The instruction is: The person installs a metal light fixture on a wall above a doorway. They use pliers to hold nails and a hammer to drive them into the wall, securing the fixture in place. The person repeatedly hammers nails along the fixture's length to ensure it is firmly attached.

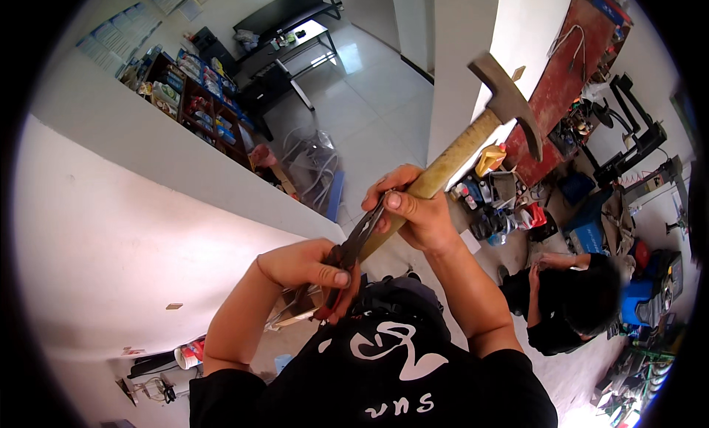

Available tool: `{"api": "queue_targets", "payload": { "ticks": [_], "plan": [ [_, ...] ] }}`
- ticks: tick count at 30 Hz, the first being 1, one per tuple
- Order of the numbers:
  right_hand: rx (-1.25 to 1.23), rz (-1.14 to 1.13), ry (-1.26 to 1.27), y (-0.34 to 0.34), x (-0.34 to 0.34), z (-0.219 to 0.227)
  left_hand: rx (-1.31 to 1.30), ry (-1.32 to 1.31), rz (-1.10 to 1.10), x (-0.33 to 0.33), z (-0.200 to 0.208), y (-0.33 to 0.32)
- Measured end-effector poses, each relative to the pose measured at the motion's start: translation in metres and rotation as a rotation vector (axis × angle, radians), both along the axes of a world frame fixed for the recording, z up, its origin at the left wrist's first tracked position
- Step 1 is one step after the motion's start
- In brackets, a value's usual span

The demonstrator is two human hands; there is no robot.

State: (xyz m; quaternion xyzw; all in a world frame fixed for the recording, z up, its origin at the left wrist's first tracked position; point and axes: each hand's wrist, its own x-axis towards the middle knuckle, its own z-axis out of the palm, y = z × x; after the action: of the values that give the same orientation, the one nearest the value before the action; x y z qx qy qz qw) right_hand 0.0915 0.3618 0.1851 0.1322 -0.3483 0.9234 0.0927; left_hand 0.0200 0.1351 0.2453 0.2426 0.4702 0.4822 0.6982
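Observation:
My right hand (421,210) is closed around the pale wooden handle of a hammer (458,151). The hammer slants up to the right, and its dark, worn metal head points away from me. In my left hand (310,269) is a dark metal hand tool that looks like pliers (360,236), with reddish grips partly hidden by my fingers. The tips of its long jaws reach my right thumb and fingers, alongside the hammer handle. Whether the jaws grip anything there is hidden. The handle's lower end passes behind the pliers, near my left hand.
A white wall (133,236) stands close on my left. Beyond are shelves of packets (199,110), a black bench (288,14) and a table. A reddish board (565,73) leans at the right, with bottles and tools below. Another person (572,299) in black crouches at the right.

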Motion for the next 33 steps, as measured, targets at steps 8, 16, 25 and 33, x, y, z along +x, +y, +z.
{"api": "queue_targets", "payload": {
  "ticks": [8, 16, 25, 33],
  "plan": [
    [0.011, -0.284, -0.008, -0.003, -0.013, 0.001, -0.184, 1.927, 0.481, 0.051, 0.006, -0.004],
    [0.195, -0.388, -0.159, -0.008, -0.022, 0.044, -0.094, 1.95, 0.892, 0.032, 0.03, -0.035],
    [0.465, -0.337, -0.547, 0.009, 0.013, -0.084, 0.094, 2.698, 1.217, -0.045, 0.242, -0.102],
    [0.716, -0.403, -0.439, -0.025, 0.015, -0.149, -0.157, 3.009, 1.033, -0.108, 0.381, -0.086]
  ]
}}
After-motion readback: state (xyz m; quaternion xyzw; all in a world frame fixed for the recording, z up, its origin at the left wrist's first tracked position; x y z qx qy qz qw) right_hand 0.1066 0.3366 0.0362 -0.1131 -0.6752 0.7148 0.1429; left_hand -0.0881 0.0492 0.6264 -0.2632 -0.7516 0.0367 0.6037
